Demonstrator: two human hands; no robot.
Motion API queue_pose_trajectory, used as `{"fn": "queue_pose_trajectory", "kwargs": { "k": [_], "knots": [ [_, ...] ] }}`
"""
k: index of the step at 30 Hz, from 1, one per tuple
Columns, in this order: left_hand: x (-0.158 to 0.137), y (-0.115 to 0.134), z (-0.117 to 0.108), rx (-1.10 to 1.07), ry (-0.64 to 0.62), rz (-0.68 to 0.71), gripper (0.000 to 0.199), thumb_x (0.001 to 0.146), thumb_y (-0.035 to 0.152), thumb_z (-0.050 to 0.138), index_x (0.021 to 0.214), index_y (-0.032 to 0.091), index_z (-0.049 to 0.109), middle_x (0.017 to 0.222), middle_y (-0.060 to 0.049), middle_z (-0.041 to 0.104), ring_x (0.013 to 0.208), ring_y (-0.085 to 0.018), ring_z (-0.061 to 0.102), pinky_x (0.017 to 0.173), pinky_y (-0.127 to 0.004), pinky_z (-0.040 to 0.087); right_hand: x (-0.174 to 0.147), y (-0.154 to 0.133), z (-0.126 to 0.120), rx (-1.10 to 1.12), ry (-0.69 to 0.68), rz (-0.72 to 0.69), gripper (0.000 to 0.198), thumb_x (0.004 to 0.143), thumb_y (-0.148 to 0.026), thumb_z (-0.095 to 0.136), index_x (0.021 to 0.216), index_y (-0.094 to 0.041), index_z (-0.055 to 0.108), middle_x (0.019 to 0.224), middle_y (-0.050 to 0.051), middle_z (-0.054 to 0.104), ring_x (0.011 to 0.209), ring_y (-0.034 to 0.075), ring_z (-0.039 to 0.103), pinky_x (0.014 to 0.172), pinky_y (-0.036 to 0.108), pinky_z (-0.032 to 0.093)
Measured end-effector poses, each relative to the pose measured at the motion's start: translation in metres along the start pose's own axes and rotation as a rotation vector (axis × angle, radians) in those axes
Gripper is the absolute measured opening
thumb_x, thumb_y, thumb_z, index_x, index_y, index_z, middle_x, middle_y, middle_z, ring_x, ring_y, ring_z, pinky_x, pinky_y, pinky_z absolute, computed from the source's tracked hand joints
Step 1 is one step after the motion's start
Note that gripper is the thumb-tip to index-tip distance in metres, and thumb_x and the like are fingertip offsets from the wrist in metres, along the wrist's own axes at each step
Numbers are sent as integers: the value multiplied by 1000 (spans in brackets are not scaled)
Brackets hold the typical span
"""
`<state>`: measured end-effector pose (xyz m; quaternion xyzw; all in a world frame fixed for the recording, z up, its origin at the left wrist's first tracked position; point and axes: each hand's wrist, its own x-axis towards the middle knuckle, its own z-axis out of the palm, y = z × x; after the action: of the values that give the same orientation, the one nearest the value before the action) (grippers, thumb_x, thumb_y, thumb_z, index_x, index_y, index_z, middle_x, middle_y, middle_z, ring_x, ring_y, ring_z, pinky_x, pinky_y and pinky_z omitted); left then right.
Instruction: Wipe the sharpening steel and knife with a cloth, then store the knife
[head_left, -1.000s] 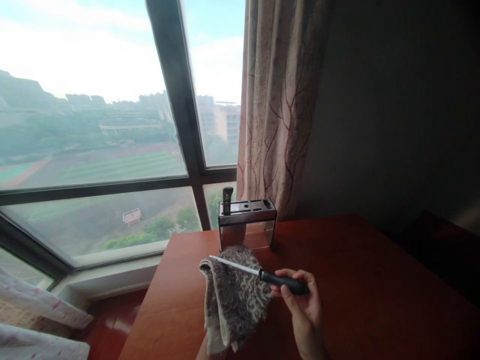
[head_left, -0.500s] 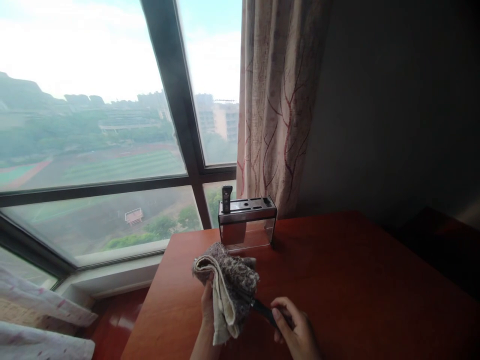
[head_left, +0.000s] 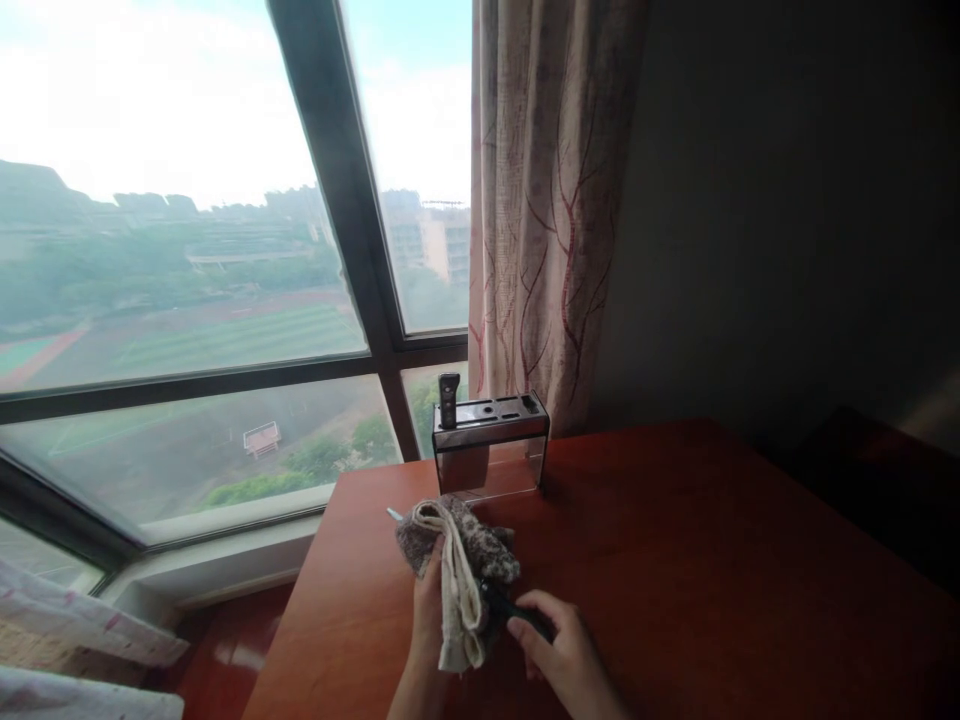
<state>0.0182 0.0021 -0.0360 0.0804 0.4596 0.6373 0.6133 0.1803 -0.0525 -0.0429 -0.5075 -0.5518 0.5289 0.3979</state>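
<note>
My left hand (head_left: 427,592) is closed around a folded grey-brown towel (head_left: 487,540) with a pale underside. The towel wraps the blade of a knife, and only a small bright tip shows past its far left edge. My right hand (head_left: 559,640) grips the black handle of the knife (head_left: 517,612), thumb along the top. Most of the blade and the left fingertips are hidden in the cloth. Just beyond the towel stands a knife block (head_left: 491,432) with clear sides and a slotted metal top. One dark knife handle (head_left: 448,400) rises from its left end.
Both hands are above a reddish-brown wooden table (head_left: 675,560). Behind the block hang a patterned curtain (head_left: 551,200) and a large window with a dark frame (head_left: 322,110). A pale curtain (head_left: 82,620) is at the lower left.
The towel and both hands have shifted, with the right hand closer to the cloth. The knife's tip now sticks out at the towel's far left. The view has turned slightly right.
</note>
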Motion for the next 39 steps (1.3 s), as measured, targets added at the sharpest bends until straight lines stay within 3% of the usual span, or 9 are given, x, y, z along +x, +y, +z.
{"fn": "queue_pose_trajectory", "kwargs": {
  "k": [5, 14, 20, 26, 30, 32, 39],
  "knots": [
    [-3, -9, 5, 76, -15, 75, 49, 50, 44, 86, 83, 13, 67, 62, -1, 69, 53, -16, 62, 56, -26, 51, 1, -19, -14, -111, 78, -130, 39, 83, -53, 57, 91, -17, 67, 76, 5, 67, 60, 18, 63, 56, 25, 49],
    [-13, -4, 3, 145, -89, 64, 46, 60, 41, 82, 93, 15, 64, 65, -2, 71, 56, -21, 67, 56, -29, 53, 3, -28, -42, -41, 94, -69, 43, 85, -58, 50, 87, -18, 64, 60, 0, 59, 58, 18, 59, 57, 26, 47],
    [-5, 4, 0, 116, -33, 99, 56, 53, 37, 85, 101, 16, 64, 74, -5, 74, 62, -26, 70, 57, -31, 55, -1, -42, -65, 8, 101, -70, 40, 88, -55, 48, 89, -18, 63, 64, 0, 59, 64, 18, 59, 61, 27, 47],
    [-7, -9, 3, 189, -85, 111, 58, 47, 35, 87, 97, 14, 68, 79, -10, 75, 77, -32, 71, 69, -36, 56, 6, -30, -57, -68, 103, -117, 39, 88, -54, 48, 92, -18, 64, 59, -2, 57, 57, 16, 56, 57, 25, 43],
    [-10, -20, 2, 244, -124, 112, 56, 42, 31, 88, 91, 13, 70, 84, -13, 74, 88, -35, 69, 79, -38, 53, 11, -29, -49, -191, 105, -212, 35, 88, -51, 50, 90, -20, 65, 74, 1, 66, 67, 18, 62, 63, 24, 45],
    [-11, -20, 2, 251, -120, 101, 56, 40, 31, 88, 90, 13, 70, 84, -13, 74, 89, -36, 68, 79, -39, 53, 12, -33, -48, -233, 102, -244, 33, 89, -49, 49, 88, -20, 65, 78, 2, 67, 74, 19, 63, 67, 24, 46],
    [-17, -13, 5, 221, -146, 88, 64, 42, 33, 88, 100, 15, 67, 80, -11, 74, 82, -34, 69, 74, -39, 55, 13, -35, -49, -306, 50, -251, 30, 90, -46, 48, 90, -20, 63, 77, 2, 67, 69, 18, 63, 62, 23, 44]
  ]
}}
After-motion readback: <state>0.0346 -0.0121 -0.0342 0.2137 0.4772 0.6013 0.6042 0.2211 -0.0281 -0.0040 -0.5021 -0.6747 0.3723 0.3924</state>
